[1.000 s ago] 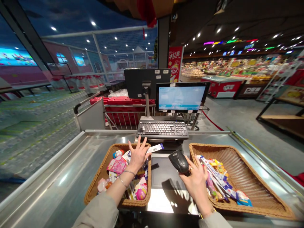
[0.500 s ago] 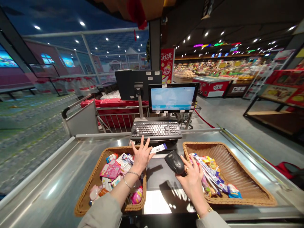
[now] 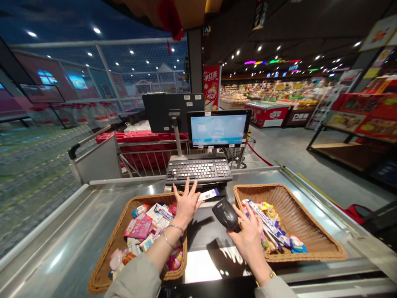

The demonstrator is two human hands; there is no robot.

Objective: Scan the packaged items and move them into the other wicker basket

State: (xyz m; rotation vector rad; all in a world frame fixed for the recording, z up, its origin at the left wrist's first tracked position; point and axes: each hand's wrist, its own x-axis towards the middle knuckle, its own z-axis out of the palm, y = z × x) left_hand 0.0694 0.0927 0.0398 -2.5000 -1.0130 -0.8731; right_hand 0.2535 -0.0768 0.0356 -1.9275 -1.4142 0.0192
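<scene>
My left hand, fingers spread, pinches a slim white-and-blue candy packet between thumb and fingers, its barcode side showing. It is over the right edge of the left wicker basket, where small candy packs and a pink egg-shaped toy lie. My right hand grips a black barcode scanner, whose front points towards the packet; the two are slightly apart. The right wicker basket, beside that hand, holds long candy sticks and a blue packet.
A keyboard stands behind my hands, below a lit monitor and the back of another screen. The metal counter has raised edges. Behind it are a cart and a red chest freezer.
The view has turned a little to the right, so baskets and screens appear farther left. The packet and the scanner have come slightly closer together; both stay held.
</scene>
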